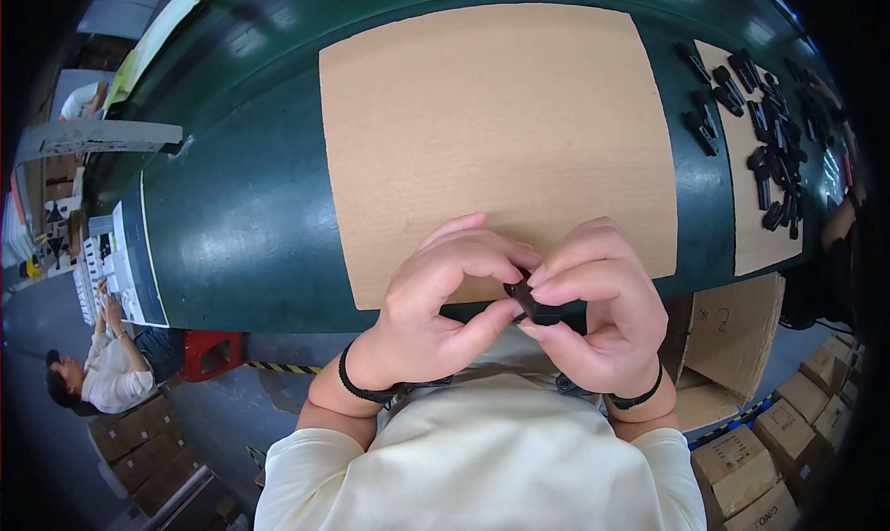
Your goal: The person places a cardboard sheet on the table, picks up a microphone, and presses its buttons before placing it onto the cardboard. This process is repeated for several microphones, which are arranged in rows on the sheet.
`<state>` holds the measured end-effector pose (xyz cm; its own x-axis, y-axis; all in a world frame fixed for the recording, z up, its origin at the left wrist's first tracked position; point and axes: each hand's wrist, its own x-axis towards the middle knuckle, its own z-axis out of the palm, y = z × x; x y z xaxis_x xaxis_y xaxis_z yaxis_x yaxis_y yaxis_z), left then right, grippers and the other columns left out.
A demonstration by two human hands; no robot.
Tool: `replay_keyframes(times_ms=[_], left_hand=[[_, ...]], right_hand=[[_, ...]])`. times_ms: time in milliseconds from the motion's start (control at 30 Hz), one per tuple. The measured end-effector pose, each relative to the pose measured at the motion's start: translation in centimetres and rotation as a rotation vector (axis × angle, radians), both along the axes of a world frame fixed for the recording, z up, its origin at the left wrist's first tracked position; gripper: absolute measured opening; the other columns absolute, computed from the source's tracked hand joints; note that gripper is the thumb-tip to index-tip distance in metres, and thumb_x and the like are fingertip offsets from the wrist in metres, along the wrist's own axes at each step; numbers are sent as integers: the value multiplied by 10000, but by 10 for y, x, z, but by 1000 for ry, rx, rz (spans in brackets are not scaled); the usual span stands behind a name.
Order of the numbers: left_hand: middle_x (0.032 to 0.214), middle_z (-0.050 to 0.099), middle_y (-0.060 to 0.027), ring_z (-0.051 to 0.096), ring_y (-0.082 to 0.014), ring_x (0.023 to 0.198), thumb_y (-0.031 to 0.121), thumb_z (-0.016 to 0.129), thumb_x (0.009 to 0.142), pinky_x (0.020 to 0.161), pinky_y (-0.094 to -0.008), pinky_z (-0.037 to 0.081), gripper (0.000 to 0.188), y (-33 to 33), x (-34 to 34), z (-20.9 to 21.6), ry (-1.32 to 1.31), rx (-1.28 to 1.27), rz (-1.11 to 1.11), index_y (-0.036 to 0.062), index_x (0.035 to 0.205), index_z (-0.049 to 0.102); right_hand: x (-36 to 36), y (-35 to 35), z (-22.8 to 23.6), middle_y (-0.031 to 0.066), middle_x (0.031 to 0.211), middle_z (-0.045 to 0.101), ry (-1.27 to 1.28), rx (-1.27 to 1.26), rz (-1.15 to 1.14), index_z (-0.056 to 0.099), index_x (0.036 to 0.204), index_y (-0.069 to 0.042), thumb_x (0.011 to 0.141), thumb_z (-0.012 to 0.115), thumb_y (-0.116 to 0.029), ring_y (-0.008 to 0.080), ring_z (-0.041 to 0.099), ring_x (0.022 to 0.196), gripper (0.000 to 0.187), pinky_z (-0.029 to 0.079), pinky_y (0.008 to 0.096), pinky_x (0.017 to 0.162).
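Between my two hands is a small black plastic part (532, 303), held just over the table's front edge. My left hand (443, 290) pinches its left end between thumb and fingers. From the other side, my right hand (603, 304) grips it with thumb and fingertips, which cover much of its surface. The part's exact kind cannot be made out. Beneath and beyond my hands a flat sheet of brown cardboard (501, 123) lies on the green tabletop (241, 216).
Several black clip-like parts (777, 141) lie at the right, some on a cardboard strip (749, 225). An open carton (732, 336) and stacked boxes (742, 466) stand below right. At the left are a red stool (209, 353) and another person (111, 373) at work.
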<state>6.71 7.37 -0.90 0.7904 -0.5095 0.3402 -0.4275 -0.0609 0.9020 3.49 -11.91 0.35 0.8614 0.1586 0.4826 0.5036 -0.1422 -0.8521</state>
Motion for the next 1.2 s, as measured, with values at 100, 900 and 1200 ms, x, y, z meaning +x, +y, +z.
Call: replay_keyframes(times_ms=[100,900,1200], left_hand=[[999,694,-140,676,-263,935,29,749,774,1046,-516,386,282,1,4,6,-58,15,-3,20,1037,649],[776,662,-77,641,-280,747,38,730,708,793,-399,502,209,94,148,5,-816,727,502,63,899,650],[912,695,-94,658,-284,865,71,777,726,819,-391,509,251,93,149,-5,-777,789,389,50,951,670]], right_hand=[[4,2,0,91,951,628,-40,-42,1,619,969,-59,715,775,-8,214,550,815,303,425,327,720],[22,7,-21,132,1354,522,71,-950,-246,658,1142,-67,771,750,-160,353,472,1247,394,378,485,1048],[23,7,-20,119,1387,510,122,-952,-226,659,1160,-68,768,755,-167,360,449,1279,415,357,491,1060]])
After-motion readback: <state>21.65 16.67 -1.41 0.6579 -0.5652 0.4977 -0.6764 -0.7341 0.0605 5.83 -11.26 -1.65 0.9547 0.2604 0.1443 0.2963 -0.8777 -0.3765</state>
